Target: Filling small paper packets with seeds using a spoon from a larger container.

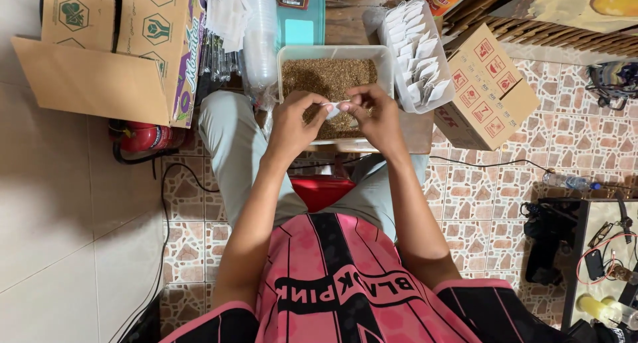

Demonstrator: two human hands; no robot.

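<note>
My left hand (292, 120) and my right hand (377, 117) meet over a clear plastic tub (290, 53) filled with brown loose grains (325, 77). Both pinch a small white paper sachet (335, 108) between thumb and fingers, held just above the grains. The sachet is mostly hidden by my fingers. The tub rests on a low wooden surface (420, 133) in front of my knees.
A white basket of several white sachets (417, 54) stands right of the tub. Cardboard boxes sit at the left (119, 44) and right (488, 90). A stack of clear cups (260, 37) stands behind. A red extinguisher (143, 137) and a water bottle (568, 181) lie on the tiled floor.
</note>
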